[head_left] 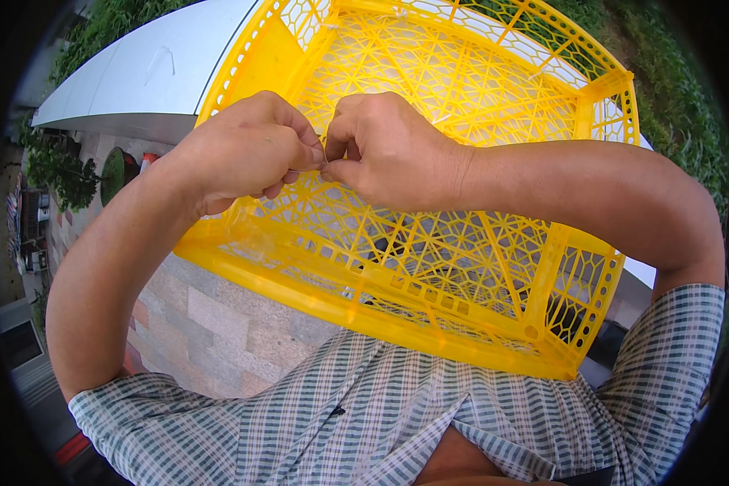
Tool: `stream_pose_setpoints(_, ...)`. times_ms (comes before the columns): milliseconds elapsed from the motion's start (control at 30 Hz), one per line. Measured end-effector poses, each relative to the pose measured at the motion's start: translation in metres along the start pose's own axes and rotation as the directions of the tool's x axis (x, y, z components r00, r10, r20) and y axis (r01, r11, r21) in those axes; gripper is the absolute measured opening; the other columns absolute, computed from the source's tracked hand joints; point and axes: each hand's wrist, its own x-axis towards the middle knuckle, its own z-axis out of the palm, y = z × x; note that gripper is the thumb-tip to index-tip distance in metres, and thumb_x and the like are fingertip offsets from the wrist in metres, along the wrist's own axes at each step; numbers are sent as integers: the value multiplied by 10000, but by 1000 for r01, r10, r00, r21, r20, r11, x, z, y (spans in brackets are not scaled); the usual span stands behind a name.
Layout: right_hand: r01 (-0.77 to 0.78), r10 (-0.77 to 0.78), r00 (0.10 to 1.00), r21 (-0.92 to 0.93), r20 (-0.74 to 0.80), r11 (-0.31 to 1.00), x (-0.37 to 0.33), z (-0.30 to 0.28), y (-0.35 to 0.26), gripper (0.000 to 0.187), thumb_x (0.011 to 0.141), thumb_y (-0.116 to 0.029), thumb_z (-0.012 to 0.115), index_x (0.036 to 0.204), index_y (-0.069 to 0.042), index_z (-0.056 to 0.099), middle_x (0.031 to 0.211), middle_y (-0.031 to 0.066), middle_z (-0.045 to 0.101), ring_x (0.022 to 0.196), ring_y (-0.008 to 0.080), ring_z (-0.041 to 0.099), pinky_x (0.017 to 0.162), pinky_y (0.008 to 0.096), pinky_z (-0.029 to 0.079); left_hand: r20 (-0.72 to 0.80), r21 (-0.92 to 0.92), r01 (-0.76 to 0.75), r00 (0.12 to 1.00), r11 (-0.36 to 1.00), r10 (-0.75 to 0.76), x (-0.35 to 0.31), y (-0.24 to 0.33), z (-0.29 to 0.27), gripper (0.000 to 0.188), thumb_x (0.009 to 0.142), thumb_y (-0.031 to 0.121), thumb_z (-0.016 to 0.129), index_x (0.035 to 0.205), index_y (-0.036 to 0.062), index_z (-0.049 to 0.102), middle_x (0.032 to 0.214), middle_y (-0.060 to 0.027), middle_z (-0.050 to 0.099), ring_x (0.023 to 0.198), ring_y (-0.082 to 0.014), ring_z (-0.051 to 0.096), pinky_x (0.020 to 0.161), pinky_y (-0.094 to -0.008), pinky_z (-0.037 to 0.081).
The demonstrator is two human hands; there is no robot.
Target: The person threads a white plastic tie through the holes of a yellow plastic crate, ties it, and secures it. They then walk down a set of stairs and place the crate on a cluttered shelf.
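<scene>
A yellow plastic crate [429, 235] with an open lattice floor and walls lies in front of my body, its near edge close to my shirt. Above its left part my two hands meet. My left hand [255, 146] is closed, thumb and fingers pinched together. Facing it, my right hand [393, 150] pinches with thumb and forefinger at nearly the same spot. Something thin and pale, perhaps a thread, shows between the fingertips, but it is too small to name. Clear, glossy film or strands [255, 235] seem to lie in the crate's near left corner.
A white ledge [150, 81] runs behind and under the crate at the far left. Stone paving [219, 316] lies below. Green plants [672, 105] grow beyond the crate at the right, and a small bush [65, 166] stands at the left.
</scene>
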Motion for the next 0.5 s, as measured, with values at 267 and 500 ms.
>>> stream_pose_setpoints(267,102,-98,988,25,-118,994,-7,8,4,85,800,-52,691,817,31,682,757,131,629,674,231,629,606,387,509,38,46,-62,997,997,60,-4,2,-3,138,929,96,661,852,-9,709,662,-38,592,556,-114,531,512,-293,429)
stream_pose_setpoints(500,6,-6,1000,215,-4,977,2,-6,-8,84,792,-40,622,820,38,610,633,98,565,603,149,531,573,357,464,-60,348,-303,937,887,343,-13,-1,-5,147,852,68,660,836,-65,722,723,-189,695,678,-238,685,670,-384,554)
